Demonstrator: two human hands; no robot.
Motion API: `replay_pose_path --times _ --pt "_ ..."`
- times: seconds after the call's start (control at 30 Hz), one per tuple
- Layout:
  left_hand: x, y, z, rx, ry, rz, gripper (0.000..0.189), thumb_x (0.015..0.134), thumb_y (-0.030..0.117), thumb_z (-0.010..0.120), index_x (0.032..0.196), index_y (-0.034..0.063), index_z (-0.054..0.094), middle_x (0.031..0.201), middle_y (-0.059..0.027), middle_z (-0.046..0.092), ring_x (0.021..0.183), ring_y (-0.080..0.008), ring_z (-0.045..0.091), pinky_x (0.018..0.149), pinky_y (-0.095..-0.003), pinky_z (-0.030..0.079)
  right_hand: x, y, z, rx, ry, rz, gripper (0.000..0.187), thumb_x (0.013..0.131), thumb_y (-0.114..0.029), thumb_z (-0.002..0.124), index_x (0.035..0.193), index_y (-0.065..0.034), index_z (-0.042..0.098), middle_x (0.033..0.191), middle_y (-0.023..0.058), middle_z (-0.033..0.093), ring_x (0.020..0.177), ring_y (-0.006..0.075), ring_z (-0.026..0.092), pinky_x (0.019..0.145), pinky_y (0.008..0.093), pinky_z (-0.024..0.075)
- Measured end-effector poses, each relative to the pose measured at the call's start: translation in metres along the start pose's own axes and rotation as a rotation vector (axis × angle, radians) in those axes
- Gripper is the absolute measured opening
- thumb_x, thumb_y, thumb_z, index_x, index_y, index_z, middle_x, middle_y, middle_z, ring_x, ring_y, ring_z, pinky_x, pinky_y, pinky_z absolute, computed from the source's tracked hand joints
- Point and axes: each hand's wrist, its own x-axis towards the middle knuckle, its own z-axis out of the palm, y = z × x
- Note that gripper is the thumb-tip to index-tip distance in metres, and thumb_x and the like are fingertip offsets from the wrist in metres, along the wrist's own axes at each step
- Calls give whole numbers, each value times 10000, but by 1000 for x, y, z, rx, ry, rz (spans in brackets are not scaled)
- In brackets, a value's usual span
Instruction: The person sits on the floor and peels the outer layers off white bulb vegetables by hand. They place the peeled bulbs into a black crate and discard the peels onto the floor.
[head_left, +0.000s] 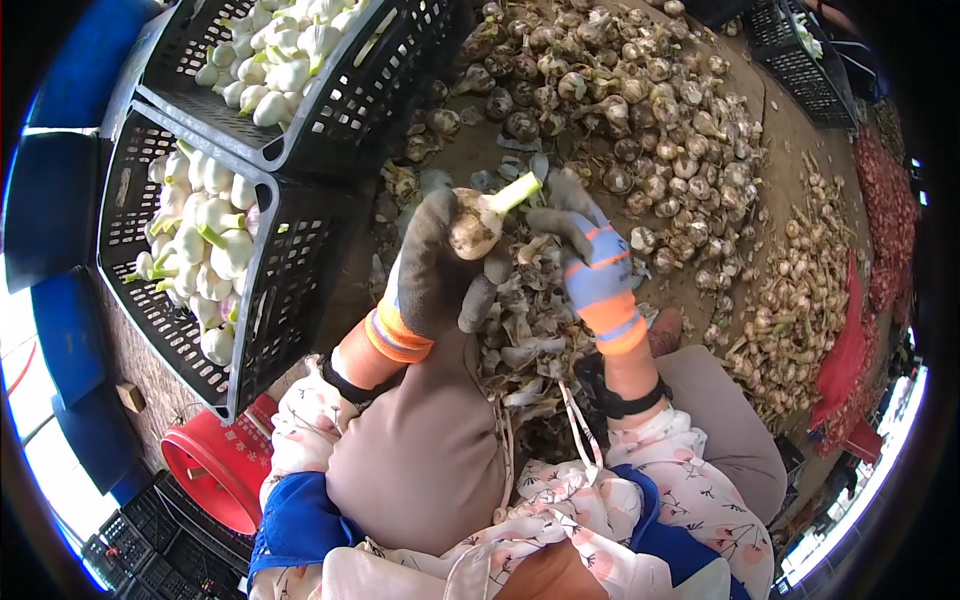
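Note:
My left hand (444, 262), in a grey-coated work glove with an orange cuff, grips a garlic bulb (474, 225) with brownish, soiled skin. A short green cut stem (516, 192) points up and right from the bulb. My right hand (589, 247), in a matching glove, is just right of the stem with its fingers curled; whether it holds something is hidden by the fingers and blur. Beneath both hands lies a heap of loose garlic skins (536, 337). Unpeeled garlic bulbs (660, 127) are piled on the floor beyond.
Two black plastic crates (300, 217) of cleaned white garlic (214, 247) stand at the left, a red bucket (217, 469) below them. Smaller bulbs with stems (784, 315) lie at the right beside red mesh sacks (889, 217). Another black crate (806, 79) stands at the far upper right.

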Motion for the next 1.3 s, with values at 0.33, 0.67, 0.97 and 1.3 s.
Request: replay_pose_path --times 0.33,0.67,0.97,1.3 --pt "-2 -10 11 427 157 120 515 886 530 423 1104 67 484 733 -115 586 394 -164 482 327 -230 367 23 -54 -13 1083 -86 482 261 862 -88 588 1083 47 551 957 42 622 824 60 551 735 193 442" --pt "3 -10 5 17 38 34 610 863 582 422 1085 19 495 813 -122 587 599 -170 570 386 -208 419 19 -38 -6 1212 -148 455 173 841 -81 618 979 21 593 859 48 635 716 86 590 663 218 503" --pt "3 -17 -3 1059 123 821 569 774 93 667 1254 -5 377 1022 -81 525 917 -145 517 830 -281 431 21 -49 -7 1124 -48 511 194 815 -52 587 993 25 593 888 37 638 788 102 598 697 237 490" --pt "0 -1 15 548 248 72 432 907 451 449 1045 51 534 739 -72 592 446 -103 513 371 -208 384 7 -32 2 795 52 232 280 774 -80 623 1035 15 592 999 116 629 919 224 598 805 296 469"
